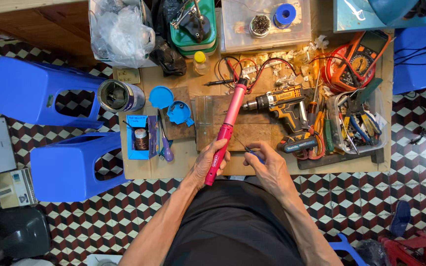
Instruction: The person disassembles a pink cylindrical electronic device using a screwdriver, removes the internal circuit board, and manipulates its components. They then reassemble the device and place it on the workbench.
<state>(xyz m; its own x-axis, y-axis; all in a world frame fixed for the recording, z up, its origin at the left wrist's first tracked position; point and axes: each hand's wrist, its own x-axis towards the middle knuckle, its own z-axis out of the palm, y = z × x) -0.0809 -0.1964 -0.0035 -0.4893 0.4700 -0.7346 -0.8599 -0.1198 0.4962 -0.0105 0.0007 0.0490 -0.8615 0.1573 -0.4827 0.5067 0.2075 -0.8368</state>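
The left hand [208,160] is wrapped tight around one long pink tool [225,132] that points far across the near edge of the table [139,167]. The right hand [267,165] pinches one small blue screwdriver [252,152]. One yellow drill [284,111] lies just right. Two blue stools [45,123] stand left.

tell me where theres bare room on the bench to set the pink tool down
Free: the wooden board between the blue lids and the cordless drill, and the cardboard strip left of the left hand. Crowded: the right side, around the tool tray and multimeter.
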